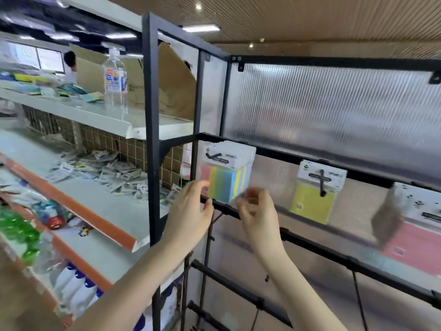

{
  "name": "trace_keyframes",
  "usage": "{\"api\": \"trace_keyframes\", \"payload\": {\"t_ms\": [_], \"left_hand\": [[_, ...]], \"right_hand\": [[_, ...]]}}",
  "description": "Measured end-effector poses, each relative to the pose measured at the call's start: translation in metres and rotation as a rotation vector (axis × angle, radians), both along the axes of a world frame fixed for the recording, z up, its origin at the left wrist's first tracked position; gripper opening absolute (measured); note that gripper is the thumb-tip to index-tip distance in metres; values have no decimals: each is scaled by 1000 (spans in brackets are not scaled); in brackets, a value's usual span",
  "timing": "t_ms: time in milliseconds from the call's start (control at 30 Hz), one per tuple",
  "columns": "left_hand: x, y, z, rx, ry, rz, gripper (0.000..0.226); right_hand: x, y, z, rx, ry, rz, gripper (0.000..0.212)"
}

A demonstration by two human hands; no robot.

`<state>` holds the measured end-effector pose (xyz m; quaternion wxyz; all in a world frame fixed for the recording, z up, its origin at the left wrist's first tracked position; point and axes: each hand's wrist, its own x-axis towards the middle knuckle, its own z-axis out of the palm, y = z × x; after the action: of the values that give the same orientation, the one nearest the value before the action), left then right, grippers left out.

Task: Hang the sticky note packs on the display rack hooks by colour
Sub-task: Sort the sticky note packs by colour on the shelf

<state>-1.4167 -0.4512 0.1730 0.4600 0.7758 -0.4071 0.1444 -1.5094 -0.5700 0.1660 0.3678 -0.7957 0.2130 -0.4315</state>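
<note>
Two hands reach up to a black rack [310, 242] w/ a wavy clear back. Left hand [191, 211] is at 6 o'clock of the rainbow packs [226, 180], fingers bent, thumb and pointer tips close together by the black bar; can't tell if they pinch anything. Right hand [257, 211] is just at 3 o'clock of the left one, fingers curled in. It's blurry, so can't tell if it holds something.

The rainbow packs hang in a bunch on the top-left hook. A yellow pack [315, 199] hangs on the next hook, at 3 o'clock. A pink pack [415, 242] hangs further that way, by the edge.

Shelves [95, 115] at 9 o'clock hold a clear bottle [115, 77] & loose packs.
</note>
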Motion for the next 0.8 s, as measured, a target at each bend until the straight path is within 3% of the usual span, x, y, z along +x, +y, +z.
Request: {"api": "trace_keyframes", "payload": {"t_ms": [67, 167, 400, 800], "left_hand": [[12, -9, 1, 30, -85, -26, 45], [25, -25, -5, 68, -153, -70, 50], [42, -45, -13, 65, -225, -123, 58], [48, -50, -12, 123, -195, -220, 61]], "right_hand": [[16, -3, 1, 2, 7, -43, 39], [35, -9, 2, 34, 25, -64, 49], [58, -19, 3, 51, 57, -123, 23], [60, -33, -7, 76, 127, -195, 35]]}}
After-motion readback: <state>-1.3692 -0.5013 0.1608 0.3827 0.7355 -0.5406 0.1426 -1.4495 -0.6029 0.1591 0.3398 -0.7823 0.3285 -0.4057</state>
